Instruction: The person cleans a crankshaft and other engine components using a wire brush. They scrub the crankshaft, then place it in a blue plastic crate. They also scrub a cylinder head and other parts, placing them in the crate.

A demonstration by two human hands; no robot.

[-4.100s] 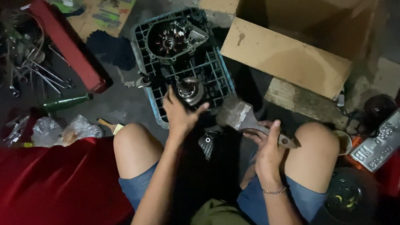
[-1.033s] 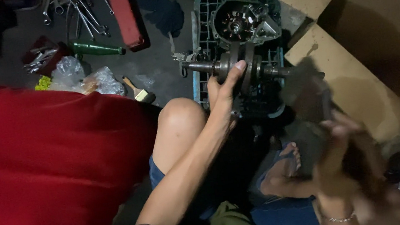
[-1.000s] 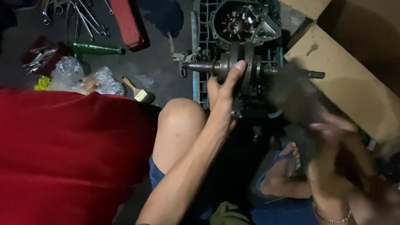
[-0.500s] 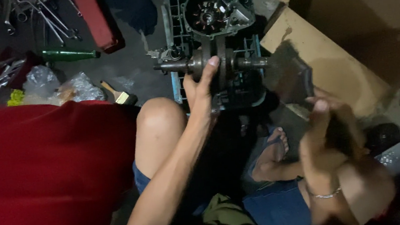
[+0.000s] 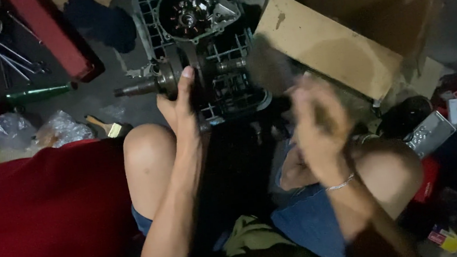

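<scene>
Since half a second ago my right hand (image 5: 316, 121) has risen from beside the knee towards the crate, and I see it only as a motion blur; whether it is open or closed, or carries anything, I cannot tell. My left hand (image 5: 179, 102) is wrapped around the dark steel crankshaft with its round flywheel webs (image 5: 166, 80), thumb on top and fingers closed beneath, holding it level over the near edge of the grey-green slotted plastic crate (image 5: 237, 97). Its stub shaft (image 5: 134, 89) points left. A round grey engine casing with copper-coloured windings (image 5: 191, 13) lies in the far part of that crate. Behind stands an open brown cardboard box (image 5: 331, 42); on the floor to the left lie a green glass bottle (image 5: 38, 94) and a small paintbrush (image 5: 104, 126). In my judgement, good handling here means keeping the shaft level, gripped at the webs, with the journals kept off the crate.
</scene>
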